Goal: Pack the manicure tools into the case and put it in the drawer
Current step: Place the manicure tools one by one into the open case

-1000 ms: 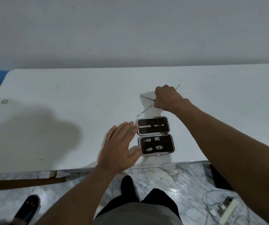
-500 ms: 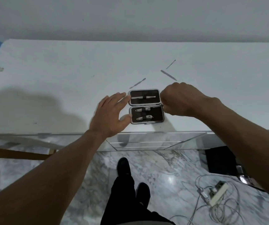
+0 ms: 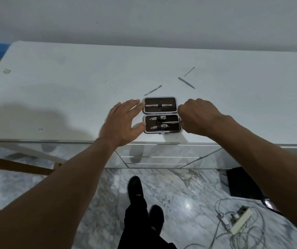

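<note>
On the tabletop (image 3: 72, 90), an open case (image 3: 161, 115) is lying by the front edge.
The left hand (image 3: 121, 123) is spreading flat against it; the right hand (image 3: 198, 118) is pinching a thin tool (image 3: 171, 122) over it.

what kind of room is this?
Likely a room in a home, perhaps a bedroom or dressing area: a white-topped table with mirrored drawer fronts, a marble floor, and a power strip with loose cables on it.
</note>
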Tool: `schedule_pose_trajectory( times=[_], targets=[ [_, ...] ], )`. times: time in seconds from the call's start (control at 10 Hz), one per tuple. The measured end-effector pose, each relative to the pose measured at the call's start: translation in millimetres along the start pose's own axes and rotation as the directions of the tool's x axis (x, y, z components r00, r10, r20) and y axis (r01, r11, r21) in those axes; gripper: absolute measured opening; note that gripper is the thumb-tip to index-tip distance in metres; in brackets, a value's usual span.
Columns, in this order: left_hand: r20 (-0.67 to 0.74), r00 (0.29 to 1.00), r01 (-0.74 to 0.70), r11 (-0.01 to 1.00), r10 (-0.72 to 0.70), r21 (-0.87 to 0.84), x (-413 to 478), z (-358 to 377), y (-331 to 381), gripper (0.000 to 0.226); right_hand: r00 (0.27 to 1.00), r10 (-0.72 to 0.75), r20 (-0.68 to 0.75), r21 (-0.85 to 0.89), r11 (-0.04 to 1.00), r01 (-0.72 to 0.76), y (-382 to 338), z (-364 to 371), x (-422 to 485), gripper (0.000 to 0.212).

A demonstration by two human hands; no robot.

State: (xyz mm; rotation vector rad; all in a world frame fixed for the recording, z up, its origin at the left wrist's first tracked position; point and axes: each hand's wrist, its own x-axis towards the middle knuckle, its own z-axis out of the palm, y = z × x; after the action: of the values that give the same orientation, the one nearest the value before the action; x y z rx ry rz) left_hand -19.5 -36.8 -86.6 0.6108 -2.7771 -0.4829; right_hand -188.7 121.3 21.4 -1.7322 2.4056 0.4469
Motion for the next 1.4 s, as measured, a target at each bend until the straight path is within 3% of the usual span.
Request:
schedule_pose_trajectory(
  times=[0.1,0.2,0.6,0.8,1.1,1.2,1.4],
  targets=[
    [-0.002,1.000,0.001,1.000,-0.001,-0.008,0.3,-0.8,-0.7,0.067,1.000,-0.009,0.006,-0.014,1.000,0.009,-4.2,-4.4,5.0,0.007],
    [0.000,1.000,0.004,1.000,-0.004,-0.011,0.6,-2.5,-0.8,0.068,1.000,0.002,0.008,0.017,1.000,-0.002,-7.0,-7.9,9.6,0.016],
    [0.010,1.000,0.001,1.000,-0.001,-0.009,-0.6,-1.1,-1.1,0.068,0.998,0.056,-0.023,0.325,0.945,-0.046,-5.0,19.5,18.1,0.015],
    [0.008,1.000,-0.003,1.000,0.003,-0.004,-0.9,-3.0,-1.2,0.067,0.998,0.054,-0.031,0.376,0.926,-0.039,-4.5,24.6,18.7,0.012],
    [-0.003,1.000,-0.005,1.000,0.005,-0.014,-2.4,-5.8,1.6,0.065,0.990,0.012,0.144,0.361,0.931,-0.064,-1.8,2.8,36.9,0.009],
    [-0.003,1.000,-0.012,1.000,0.012,-0.020,-1.3,-6.0,2.0,0.065,0.992,0.062,0.112,0.445,0.889,-0.106,10.4,-7.2,53.6,0.012],
    [0.010,0.999,-0.031,1.000,0.031,0.001,0.4,-5.5,-0.7,0.066,0.941,0.329,-0.076,0.376,0.884,-0.278,39.1,-1.9,92.6,0.023]
  ],
)
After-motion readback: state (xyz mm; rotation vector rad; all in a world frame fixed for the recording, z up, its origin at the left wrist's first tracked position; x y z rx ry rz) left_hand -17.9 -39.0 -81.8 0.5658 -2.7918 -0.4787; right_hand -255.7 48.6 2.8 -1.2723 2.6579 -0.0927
